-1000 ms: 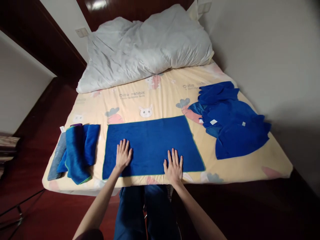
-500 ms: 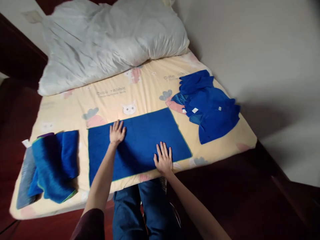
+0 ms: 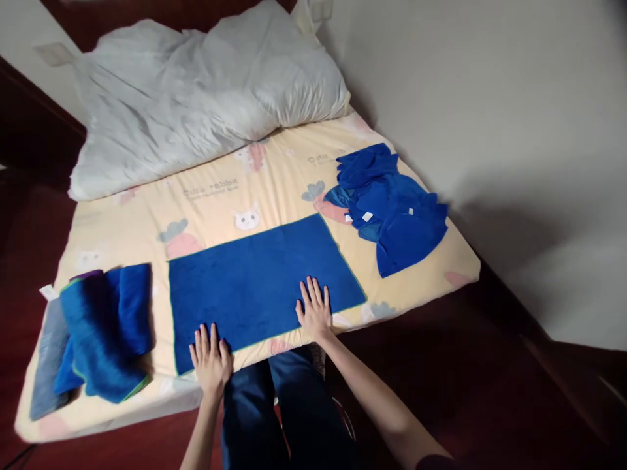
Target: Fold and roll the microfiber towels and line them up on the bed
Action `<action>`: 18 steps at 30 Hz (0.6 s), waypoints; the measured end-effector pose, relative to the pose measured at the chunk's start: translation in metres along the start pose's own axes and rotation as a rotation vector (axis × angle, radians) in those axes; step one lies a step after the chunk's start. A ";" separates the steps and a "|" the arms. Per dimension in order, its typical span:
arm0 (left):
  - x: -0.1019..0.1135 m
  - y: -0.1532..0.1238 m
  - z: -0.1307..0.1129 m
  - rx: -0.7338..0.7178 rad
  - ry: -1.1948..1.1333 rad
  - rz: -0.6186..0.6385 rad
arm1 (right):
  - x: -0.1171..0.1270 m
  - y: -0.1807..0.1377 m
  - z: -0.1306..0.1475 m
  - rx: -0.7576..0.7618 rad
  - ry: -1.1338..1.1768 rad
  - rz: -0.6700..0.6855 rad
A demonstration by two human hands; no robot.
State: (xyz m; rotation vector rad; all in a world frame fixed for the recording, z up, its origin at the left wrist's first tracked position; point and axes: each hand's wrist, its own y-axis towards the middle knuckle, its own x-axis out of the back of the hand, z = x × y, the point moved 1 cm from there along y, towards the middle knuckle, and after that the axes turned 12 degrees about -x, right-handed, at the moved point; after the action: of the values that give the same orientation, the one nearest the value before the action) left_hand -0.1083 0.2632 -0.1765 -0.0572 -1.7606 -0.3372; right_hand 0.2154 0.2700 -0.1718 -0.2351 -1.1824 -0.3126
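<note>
A blue towel with a thin green edge lies spread flat on the bed, its near edge close to the mattress rim. My left hand rests open on its near left part, fingers spread over the cloth. Farther right, my right hand lies flat across the near edge, fingers pointing away from me. Neither hand grips anything. To the left are folded towels in blue and teal, heaped over one another. A loose pile of blue cloths with small white tags sits to the right.
The bed has a pale yellow sheet printed with rabbits and carrots. Along its far end lies a large white pillow or quilt. A grey wall borders the right side. A grey-blue packet or cloth lies at the far left.
My left hand has slid from the towel's far edge back to its near edge. My right hand has stayed in about the same place on the towel. The view has shifted slightly.
</note>
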 end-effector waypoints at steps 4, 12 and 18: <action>0.001 -0.031 -0.016 0.099 -0.020 -0.097 | -0.001 -0.007 0.002 0.019 -0.024 -0.009; 0.010 0.007 -0.015 0.290 -0.029 -0.179 | 0.014 0.027 0.000 0.012 -0.128 0.138; 0.000 0.017 -0.015 0.421 -0.085 -0.229 | 0.039 0.122 -0.041 0.147 -0.246 0.072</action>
State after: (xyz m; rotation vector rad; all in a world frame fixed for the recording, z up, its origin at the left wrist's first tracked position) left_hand -0.0899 0.2757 -0.1705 0.4394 -1.8939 -0.1237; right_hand 0.3089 0.3653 -0.1522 -0.1905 -1.4299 -0.1352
